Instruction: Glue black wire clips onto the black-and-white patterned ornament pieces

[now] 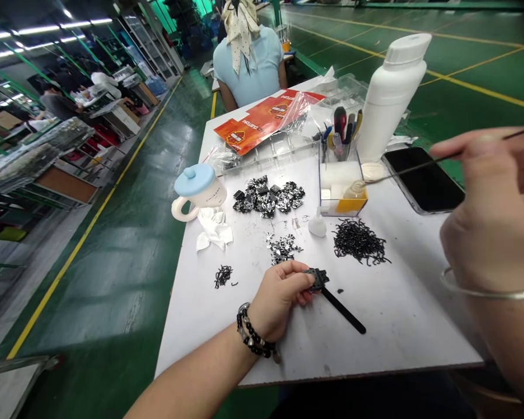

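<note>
We log a blue-lidded white mug (199,189) beside a crumpled white cloth (213,228), flat orange printed cartons (266,119) in clear plastic, a tall white bottle (390,96), a black smartphone (423,179), and a co-worker in a pale blue top (248,73) beyond the table

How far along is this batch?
Hard to judge from one view. Done: at least one black strap has a dark metal piece on its end. In hand: that strap in the left hand, and a thin applicator stick in the right hand. Left: a heap of black-and-silver metal pieces and a pile of curved black strips lie loose on the table.
</note>
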Tool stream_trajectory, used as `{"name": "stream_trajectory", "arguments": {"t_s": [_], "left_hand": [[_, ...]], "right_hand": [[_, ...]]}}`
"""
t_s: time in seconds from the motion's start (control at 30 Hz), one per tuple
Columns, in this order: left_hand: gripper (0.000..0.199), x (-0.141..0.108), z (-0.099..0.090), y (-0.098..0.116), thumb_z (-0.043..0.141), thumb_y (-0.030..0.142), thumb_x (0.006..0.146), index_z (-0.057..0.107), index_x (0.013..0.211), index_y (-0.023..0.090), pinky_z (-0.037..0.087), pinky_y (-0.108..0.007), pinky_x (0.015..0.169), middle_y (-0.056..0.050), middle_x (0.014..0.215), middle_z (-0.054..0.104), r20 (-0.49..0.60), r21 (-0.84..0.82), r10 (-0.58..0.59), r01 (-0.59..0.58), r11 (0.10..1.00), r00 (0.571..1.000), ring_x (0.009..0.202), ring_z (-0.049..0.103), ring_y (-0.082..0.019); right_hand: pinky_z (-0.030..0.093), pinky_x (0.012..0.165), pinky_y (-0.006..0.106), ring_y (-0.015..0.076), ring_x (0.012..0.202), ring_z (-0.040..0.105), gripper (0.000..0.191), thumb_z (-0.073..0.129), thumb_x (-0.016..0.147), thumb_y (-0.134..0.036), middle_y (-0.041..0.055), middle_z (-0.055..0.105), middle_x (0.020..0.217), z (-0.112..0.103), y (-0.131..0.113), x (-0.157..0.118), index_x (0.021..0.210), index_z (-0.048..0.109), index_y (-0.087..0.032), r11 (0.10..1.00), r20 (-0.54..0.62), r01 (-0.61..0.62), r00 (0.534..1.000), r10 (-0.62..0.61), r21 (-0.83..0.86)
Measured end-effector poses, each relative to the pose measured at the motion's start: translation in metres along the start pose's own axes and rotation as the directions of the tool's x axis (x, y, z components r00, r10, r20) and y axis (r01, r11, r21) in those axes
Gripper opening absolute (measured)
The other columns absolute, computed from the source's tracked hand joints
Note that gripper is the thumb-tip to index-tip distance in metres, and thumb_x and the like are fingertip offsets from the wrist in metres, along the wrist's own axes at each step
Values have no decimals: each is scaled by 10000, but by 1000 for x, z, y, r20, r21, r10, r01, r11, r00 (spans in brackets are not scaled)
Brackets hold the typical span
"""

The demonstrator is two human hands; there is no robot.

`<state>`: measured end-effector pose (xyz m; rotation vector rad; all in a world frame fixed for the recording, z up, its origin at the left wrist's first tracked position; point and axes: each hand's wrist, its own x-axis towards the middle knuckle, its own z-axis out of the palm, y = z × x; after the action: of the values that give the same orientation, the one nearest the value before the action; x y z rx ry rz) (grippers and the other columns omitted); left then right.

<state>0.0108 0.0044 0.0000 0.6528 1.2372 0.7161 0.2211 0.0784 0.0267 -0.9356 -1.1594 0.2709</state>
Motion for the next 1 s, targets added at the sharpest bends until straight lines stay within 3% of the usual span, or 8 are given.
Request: {"name": "stream_trajectory", "arguments": {"t_s": [0.03, 0.1, 0.17, 0.23, 0.43, 0.6, 0.8, 1.0], "left_hand": [[168, 0, 0, 0, 653, 225, 623, 564, 731, 132, 334, -201, 495, -11, 619, 600, 1, -1, -1, 1, 1000, 1000, 487, 466, -63], [167, 0, 0, 0, 655, 225, 619, 564, 726, 133, 330, -201, 492, -7, 612, 596, -4, -7, -1, 1, 1000, 1000, 480, 463, -62], [163, 0, 0, 0, 656, 226, 620, 563, 718, 134, 324, -198, 489, -2, 603, 590, -11, -13, 0, -1, 1000, 1000, 475, 456, -58], [163, 0, 1, 0, 659, 227, 622, 561, 715, 135, 322, -192, 488, 1, 603, 588, -10, -16, 0, -1, 1000, 1000, 475, 452, -53], [176, 1, 0, -1, 659, 226, 621, 550, 726, 136, 325, -180, 478, 7, 598, 589, -7, -12, -6, 6, 1000, 1000, 473, 457, -50], [162, 0, 0, -1, 654, 215, 626, 561, 726, 129, 331, -176, 479, 6, 595, 587, -2, -21, -3, 2, 1000, 1000, 474, 461, -48], [177, 1, 0, 0, 659, 226, 623, 562, 734, 127, 335, -176, 476, -2, 603, 601, -7, -28, -8, 8, 1000, 1000, 468, 466, -50], [184, 1, -1, -1, 670, 227, 614, 567, 726, 124, 346, -171, 478, 3, 601, 597, -6, -27, -7, 6, 1000, 1000, 468, 461, -45]], "right_hand": [[459, 771, 423, 197, 843, 636, 182, 635, 816, -223, 15, 528, 1156, 3, -7, -7, 974, 545, -247, 997, -47, 48, 998, -45, 58], [501, 655, 368, 168, 691, 661, 242, 665, 783, -141, 26, 591, 941, 10, -19, -23, 954, 511, -217, 977, 166, -116, 982, 86, 178], [516, 651, 349, 173, 667, 673, 246, 652, 797, -123, -7, 616, 759, 14, -26, -39, 945, 479, -216, 941, 342, -278, 918, 201, 191], [521, 688, 354, 179, 684, 681, 250, 647, 807, -131, -26, 637, 699, 16, -29, -49, 941, 458, -224, 924, 407, -333, 882, 236, 186], [519, 766, 420, 209, 729, 685, 264, 641, 808, -137, -24, 666, 748, 14, -29, -56, 959, 457, -250, 922, 441, -347, 864, 243, 173], [517, 669, 406, 209, 667, 672, 240, 634, 813, -132, -20, 657, 700, 10, -34, -51, 945, 478, -258, 905, 410, -359, 879, 245, 228], [511, 667, 406, 202, 667, 664, 223, 621, 827, -139, -17, 674, 711, 8, -30, -52, 955, 480, -254, 879, 536, -421, 807, 250, 223], [525, 705, 381, 189, 702, 677, 218, 612, 842, -145, -18, 688, 743, 9, -29, -55, 968, 471, -252, 876, 568, -426, 788, 236, 226]]}}
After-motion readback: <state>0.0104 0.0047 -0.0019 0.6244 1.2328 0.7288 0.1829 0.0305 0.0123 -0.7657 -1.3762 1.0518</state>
